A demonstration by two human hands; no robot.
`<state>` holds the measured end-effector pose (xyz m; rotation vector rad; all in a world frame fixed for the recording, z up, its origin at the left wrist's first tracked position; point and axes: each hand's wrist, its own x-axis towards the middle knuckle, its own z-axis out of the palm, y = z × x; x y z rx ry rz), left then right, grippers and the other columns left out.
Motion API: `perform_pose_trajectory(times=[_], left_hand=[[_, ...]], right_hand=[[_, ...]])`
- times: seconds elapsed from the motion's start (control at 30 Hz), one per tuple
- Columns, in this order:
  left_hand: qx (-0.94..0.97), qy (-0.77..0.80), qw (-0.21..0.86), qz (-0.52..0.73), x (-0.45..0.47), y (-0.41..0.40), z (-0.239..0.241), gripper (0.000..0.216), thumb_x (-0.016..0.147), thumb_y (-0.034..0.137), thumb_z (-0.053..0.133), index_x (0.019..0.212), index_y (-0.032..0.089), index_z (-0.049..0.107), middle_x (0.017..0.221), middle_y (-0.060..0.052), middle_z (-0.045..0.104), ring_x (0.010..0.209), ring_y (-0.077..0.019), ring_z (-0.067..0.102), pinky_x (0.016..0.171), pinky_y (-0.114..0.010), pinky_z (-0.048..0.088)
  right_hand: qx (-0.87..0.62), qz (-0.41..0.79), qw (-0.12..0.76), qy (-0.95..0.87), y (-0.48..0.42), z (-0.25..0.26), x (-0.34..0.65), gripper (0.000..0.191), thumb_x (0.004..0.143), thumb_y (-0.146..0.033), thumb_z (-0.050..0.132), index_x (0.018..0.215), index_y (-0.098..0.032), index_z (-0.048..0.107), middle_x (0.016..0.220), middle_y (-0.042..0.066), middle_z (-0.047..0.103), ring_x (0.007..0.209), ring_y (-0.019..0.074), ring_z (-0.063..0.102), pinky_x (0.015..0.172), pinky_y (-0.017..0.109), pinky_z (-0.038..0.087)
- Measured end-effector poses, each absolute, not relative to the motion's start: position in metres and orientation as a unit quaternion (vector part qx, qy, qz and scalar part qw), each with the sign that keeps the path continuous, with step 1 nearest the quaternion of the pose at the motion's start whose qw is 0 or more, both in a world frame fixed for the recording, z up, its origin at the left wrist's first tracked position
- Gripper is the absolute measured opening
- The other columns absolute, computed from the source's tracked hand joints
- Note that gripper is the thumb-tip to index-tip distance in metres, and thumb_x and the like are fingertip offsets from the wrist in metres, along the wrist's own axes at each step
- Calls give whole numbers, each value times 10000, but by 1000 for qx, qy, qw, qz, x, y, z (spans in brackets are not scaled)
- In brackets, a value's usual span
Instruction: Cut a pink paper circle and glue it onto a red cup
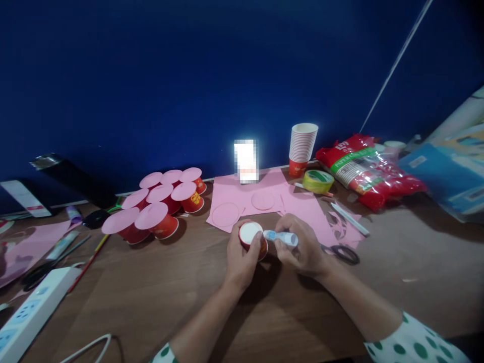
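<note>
My left hand (242,259) is closed around a red paper cup (252,238) turned upside down, its white bottom facing up. My right hand (302,247) grips a small glue tube (282,237) with a blue tip, and the tip touches the cup's bottom rim. Just behind lie pink paper sheets (264,199) with drawn circles and a cut-out pink disc. To the left stands a cluster of several upside-down red cups topped with pink discs (159,204).
A stack of paper cups (302,146), a green tape roll (318,181) and a red bag (368,174) sit at the back right. Black scissors (342,252) lie by my right wrist. A white power strip (32,310), pens and more scissors are at the left.
</note>
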<state>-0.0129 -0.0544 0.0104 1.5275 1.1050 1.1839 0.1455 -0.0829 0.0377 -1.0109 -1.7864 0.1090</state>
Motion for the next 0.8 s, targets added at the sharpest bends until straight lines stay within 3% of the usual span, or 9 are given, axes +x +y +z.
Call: perform_pose_trajectory(times=[0.53, 0.8], left_hand=[[610, 472, 431, 469, -12, -52, 7, 325, 805, 365, 600, 1066, 180, 543, 956, -43, 616, 844, -167, 578, 790, -290, 455], [597, 449, 458, 482, -13, -55, 6, 291, 859, 371, 534, 1088, 191, 534, 1015, -44, 608, 902, -165, 570, 841, -289, 443]], right_hand=[[-462, 79, 563, -681, -84, 36, 145, 130, 760, -148, 519, 863, -210, 471, 728, -9, 513, 598, 131, 480, 531, 253, 390], [-500, 96, 560, -653, -84, 35, 144, 76, 806, -177, 524, 859, -211, 481, 703, -26, 513, 535, 107, 457, 482, 230, 379]])
